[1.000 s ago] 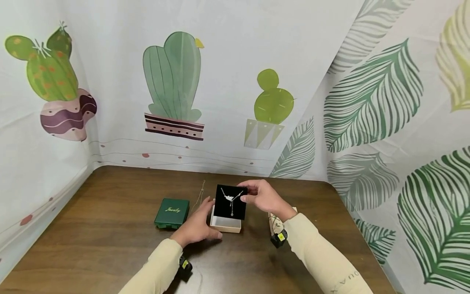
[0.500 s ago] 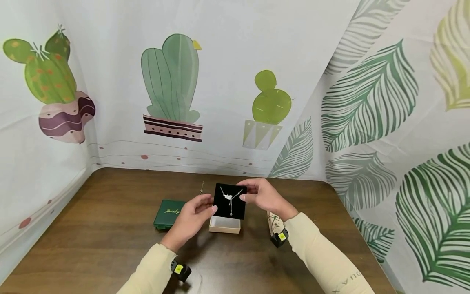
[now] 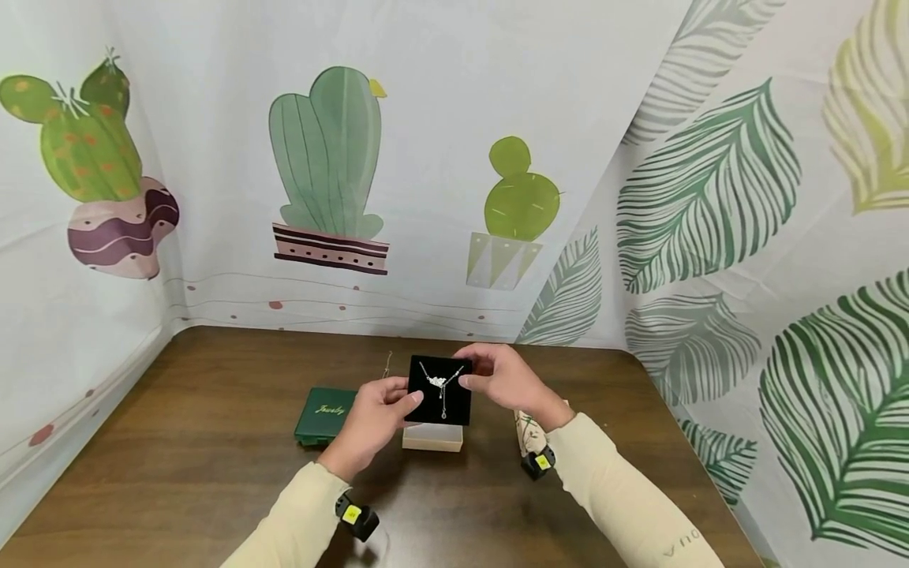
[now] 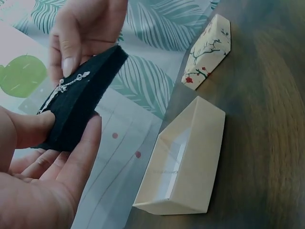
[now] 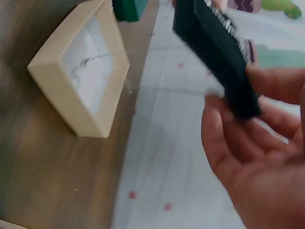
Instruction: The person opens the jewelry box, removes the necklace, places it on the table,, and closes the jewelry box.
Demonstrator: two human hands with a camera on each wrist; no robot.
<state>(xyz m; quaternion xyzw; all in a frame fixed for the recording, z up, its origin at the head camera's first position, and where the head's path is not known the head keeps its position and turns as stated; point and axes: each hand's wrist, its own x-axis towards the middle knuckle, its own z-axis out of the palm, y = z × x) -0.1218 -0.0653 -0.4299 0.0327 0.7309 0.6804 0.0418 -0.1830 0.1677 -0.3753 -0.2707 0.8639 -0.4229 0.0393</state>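
Both hands hold up a square black velvet jewelry pad (image 3: 426,406) with a silver necklace (image 3: 437,382) across its face. My left hand (image 3: 371,418) grips its left edge, thumb on the front and fingers behind, as the left wrist view shows. On the opposite edge, my right hand (image 3: 507,380) pinches it near the upper corner. Below the pad stands a cream cardboard box base (image 4: 200,157), lidless, with a white lining. In the right wrist view thin chain strands hang from behind the pad, and a silver bit lies inside the box (image 5: 50,71).
A dark green box marked "Jewelry" (image 3: 323,414) sits left, partly behind the left hand. The floral-print box lid (image 4: 207,52) lies to the right, under the right wrist. A fine gold chain (image 3: 387,364) lies at the back of the wooden table (image 3: 234,442).
The left hand has risen from beside the box base and now grips the pad's left edge. The right hand keeps its hold; the pad has shifted slightly left.
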